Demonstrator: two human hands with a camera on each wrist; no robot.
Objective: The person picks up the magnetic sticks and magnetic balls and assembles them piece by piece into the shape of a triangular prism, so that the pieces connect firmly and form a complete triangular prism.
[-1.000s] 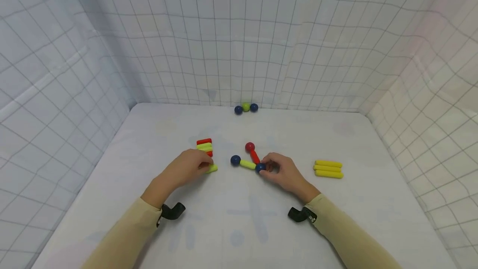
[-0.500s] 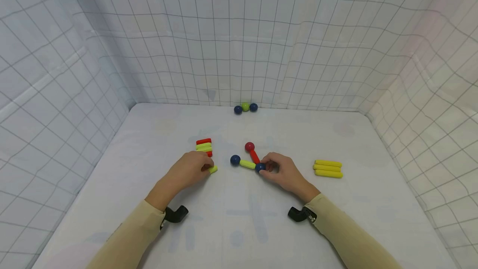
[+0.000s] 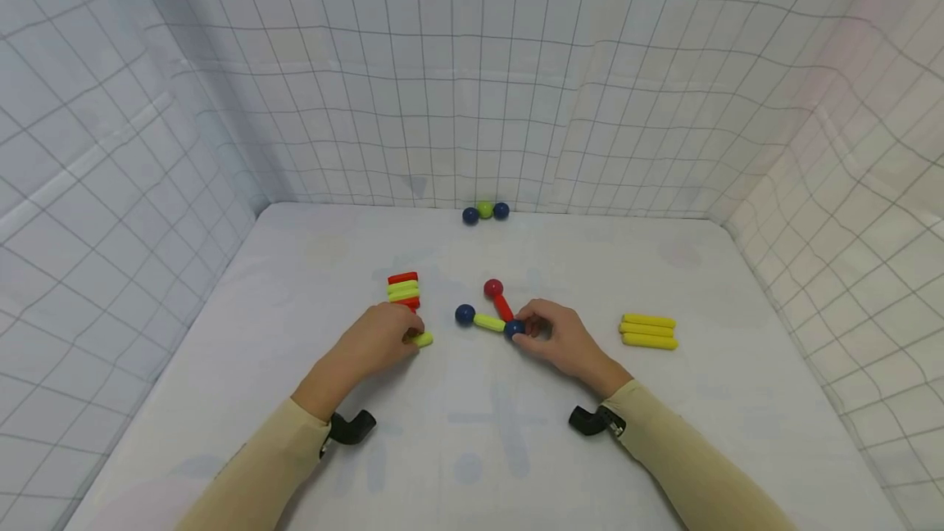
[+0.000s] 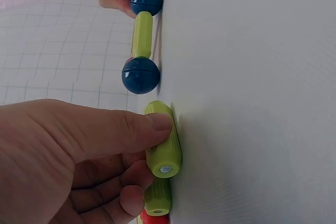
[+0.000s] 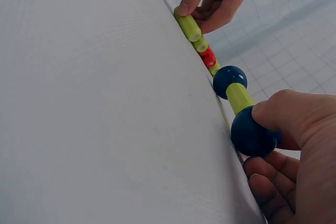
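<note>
My left hand [image 3: 369, 342] pinches a short yellow-green magnetic rod [image 4: 164, 157] between thumb and fingers, beside the near end of a row of short red and yellow-green rods [image 3: 403, 287]. A silvery tip shows at the rod's end. With thumb and fingers, my right hand [image 3: 558, 340] grips a dark blue ball [image 5: 253, 135]. Joined to that ball are a yellow-green rod [image 3: 489, 324], ending in a second blue ball [image 3: 465, 315], and a red rod [image 3: 503, 307], ending in a red ball [image 3: 493, 288]. Together these form a V on the white table.
Three longer yellow rods [image 3: 648, 331] lie side by side to the right. At the table's back edge sit two dark blue balls and a green ball [image 3: 484, 210]. White grid-patterned cloth [image 3: 516, 88] walls the back and sides.
My left hand has shifted slightly right and toward me, and the pinched rod has come a little away from the row. The right hand stays on the blue ball.
</note>
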